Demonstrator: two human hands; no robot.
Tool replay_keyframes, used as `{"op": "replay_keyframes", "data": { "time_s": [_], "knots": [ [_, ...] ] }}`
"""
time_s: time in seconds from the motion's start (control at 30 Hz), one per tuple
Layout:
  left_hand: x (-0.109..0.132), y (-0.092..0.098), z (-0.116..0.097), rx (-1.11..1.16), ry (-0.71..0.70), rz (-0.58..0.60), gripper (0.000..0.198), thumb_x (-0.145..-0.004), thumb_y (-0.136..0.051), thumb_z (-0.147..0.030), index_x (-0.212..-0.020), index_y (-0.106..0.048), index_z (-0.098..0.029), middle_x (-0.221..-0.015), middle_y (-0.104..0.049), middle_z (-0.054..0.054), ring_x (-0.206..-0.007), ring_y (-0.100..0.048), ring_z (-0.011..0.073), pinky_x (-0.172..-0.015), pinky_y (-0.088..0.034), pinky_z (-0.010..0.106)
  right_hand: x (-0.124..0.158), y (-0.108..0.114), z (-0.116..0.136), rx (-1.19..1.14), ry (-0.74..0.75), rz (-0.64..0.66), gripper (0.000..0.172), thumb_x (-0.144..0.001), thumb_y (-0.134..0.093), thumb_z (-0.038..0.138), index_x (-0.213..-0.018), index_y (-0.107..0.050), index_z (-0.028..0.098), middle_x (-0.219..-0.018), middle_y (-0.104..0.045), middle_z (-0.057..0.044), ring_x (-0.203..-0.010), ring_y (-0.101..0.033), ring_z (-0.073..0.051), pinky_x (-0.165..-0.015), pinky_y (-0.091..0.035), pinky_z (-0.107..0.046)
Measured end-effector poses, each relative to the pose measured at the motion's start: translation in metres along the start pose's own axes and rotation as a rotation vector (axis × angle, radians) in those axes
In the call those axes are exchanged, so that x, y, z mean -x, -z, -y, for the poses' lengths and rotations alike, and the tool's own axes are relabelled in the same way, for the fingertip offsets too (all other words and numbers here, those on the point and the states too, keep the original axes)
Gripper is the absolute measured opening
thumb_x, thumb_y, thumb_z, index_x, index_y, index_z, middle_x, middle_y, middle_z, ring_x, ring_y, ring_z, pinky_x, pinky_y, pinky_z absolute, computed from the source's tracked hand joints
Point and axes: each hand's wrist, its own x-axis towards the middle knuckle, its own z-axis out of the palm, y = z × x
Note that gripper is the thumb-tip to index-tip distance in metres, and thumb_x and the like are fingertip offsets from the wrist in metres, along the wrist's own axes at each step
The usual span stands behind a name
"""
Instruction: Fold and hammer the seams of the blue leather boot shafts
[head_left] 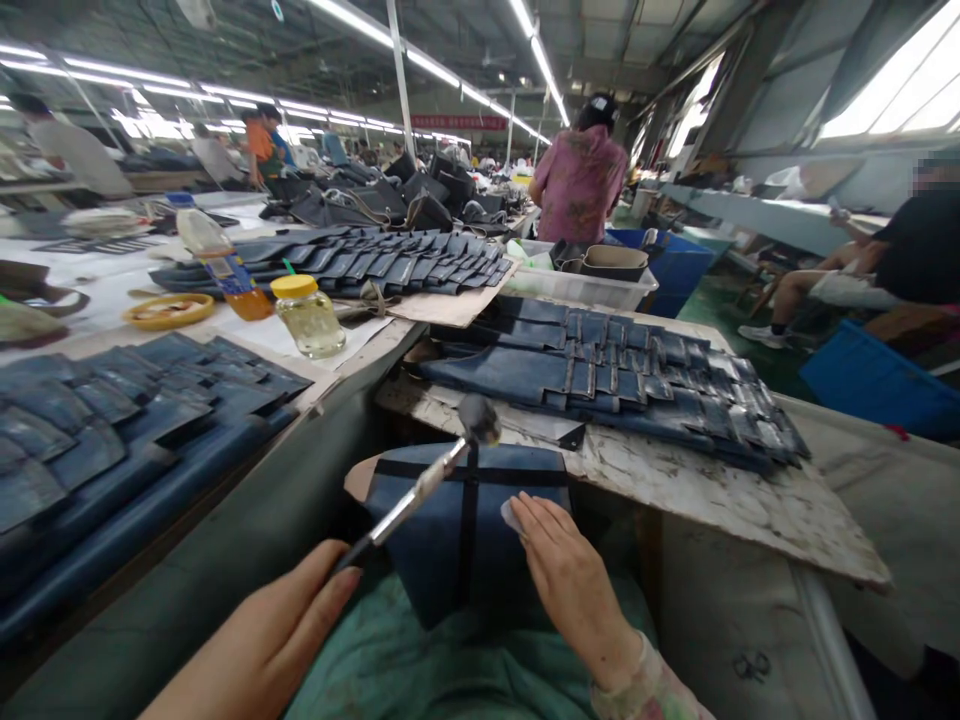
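The only lettering I can spot is on a red banner [459, 122] hung far back under the roof and on the orange label of a clear plastic bottle [214, 255] on the left table [360, 355]; neither can be read from here. Near the bottle stands a glass jar with a yellow lid [307, 315]. The dark blue leather panel crossed by black straps [442, 540] lies close in front of the person, above a green cloth [390, 660]. Its far edge sits just below the lip of a worn white board [712, 500] that carries overlapping rows of dark blue leather pieces [637, 375]. The gap between the left table and that board is narrow, with little room on either side of the panel. The left hand [270, 630] comes in low, fingers [330, 585] holding the dark grip of a steel-shafted hammer [427, 485], whose round head hangs over the panel's top edge. The right hand [574, 580] lies palm down on the panel's right side, fingers [536, 520] stretched flat and together, with something pale at one tip.
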Motion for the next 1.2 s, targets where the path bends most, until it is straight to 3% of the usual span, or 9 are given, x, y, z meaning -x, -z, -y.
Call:
{"op": "replay_keyframes", "data": {
  "time_s": [0.1,0.13,0.33,0.5,0.67,0.87,1.07,1.2],
  "knots": [
    [-0.002,-0.015,-0.010,-0.018,0.034,0.205,0.037,-0.087,-0.035,-0.050,-0.088,-0.063,-0.026,-0.083,-0.070,0.001,-0.078,-0.067,0.0194,-0.064,-0.052,0.024,0.003,-0.002,-0.001,0.002,-0.002,-0.010,0.047,-0.085,-0.037,0.004,-0.129,-0.049,0.014,-0.128,-0.054,-0.006,-0.117,-0.049,-0.019,-0.099,-0.047,-0.036],
    [-0.003,-0.015,-0.012,0.001,0.047,0.226,0.037,-0.088,-0.034,-0.049,-0.087,-0.062,-0.025,-0.084,-0.070,0.001,-0.079,-0.067,0.0184,-0.065,-0.052,0.023,0.003,-0.003,-0.001,0.004,0.001,-0.012,0.047,-0.085,-0.037,0.004,-0.129,-0.049,0.014,-0.129,-0.054,-0.006,-0.117,-0.049,-0.019,-0.098,-0.048,-0.036],
    [-0.002,0.002,-0.008,0.144,0.065,0.074,0.043,-0.086,-0.034,-0.054,-0.103,-0.058,-0.023,-0.087,-0.070,0.002,-0.084,-0.065,0.0176,-0.074,-0.051,0.021,0.006,-0.002,-0.005,-0.001,0.017,-0.032,0.048,-0.085,-0.037,0.004,-0.131,-0.047,0.014,-0.129,-0.053,-0.006,-0.118,-0.049,-0.019,-0.098,-0.048,-0.035],
    [0.001,-0.010,0.002,0.070,0.156,0.197,0.036,-0.082,-0.043,-0.051,-0.094,-0.065,-0.025,-0.099,-0.070,0.000,-0.098,-0.064,0.0218,-0.083,-0.051,0.024,0.006,-0.003,-0.004,-0.014,0.011,-0.049,0.049,-0.084,-0.037,0.004,-0.130,-0.048,0.016,-0.128,-0.054,-0.005,-0.118,-0.049,-0.019,-0.097,-0.049,-0.035],
    [0.007,-0.008,0.005,0.170,0.099,0.116,0.042,-0.086,-0.036,-0.052,-0.110,-0.058,-0.025,-0.097,-0.070,0.000,-0.091,-0.066,0.0189,-0.079,-0.051,0.021,0.006,-0.003,-0.004,-0.021,0.006,-0.042,0.049,-0.084,-0.037,0.004,-0.131,-0.048,0.016,-0.128,-0.054,-0.005,-0.118,-0.049,-0.019,-0.098,-0.048,-0.036],
    [0.002,-0.021,0.019,0.103,0.161,0.194,0.038,-0.082,-0.043,-0.051,-0.099,-0.064,-0.025,-0.104,-0.070,0.001,-0.101,-0.063,0.0225,-0.088,-0.050,0.026,0.006,-0.003,-0.005,-0.012,0.022,-0.030,0.051,-0.083,-0.036,0.003,-0.131,-0.047,0.015,-0.129,-0.053,-0.005,-0.117,-0.049,-0.019,-0.098,-0.048,-0.035],
    [0.004,-0.013,0.018,0.198,0.100,0.130,0.044,-0.086,-0.036,-0.053,-0.114,-0.056,-0.025,-0.106,-0.068,0.001,-0.094,-0.065,0.0189,-0.083,-0.050,0.022,0.006,-0.003,-0.005,-0.016,0.016,-0.029,0.052,-0.082,-0.037,0.002,-0.131,-0.047,0.015,-0.129,-0.053,-0.005,-0.119,-0.048,-0.019,-0.099,-0.047,-0.036],
    [-0.002,-0.022,0.010,0.114,0.157,0.247,0.042,-0.082,-0.040,-0.055,-0.102,-0.062,-0.025,-0.104,-0.069,0.002,-0.101,-0.063,0.0226,-0.088,-0.048,0.026,0.006,-0.004,-0.004,-0.028,0.003,-0.053,0.053,-0.082,-0.037,0.002,-0.132,-0.046,0.016,-0.128,-0.054,-0.005,-0.119,-0.049,-0.018,-0.098,-0.048,-0.035]
  ]
}}
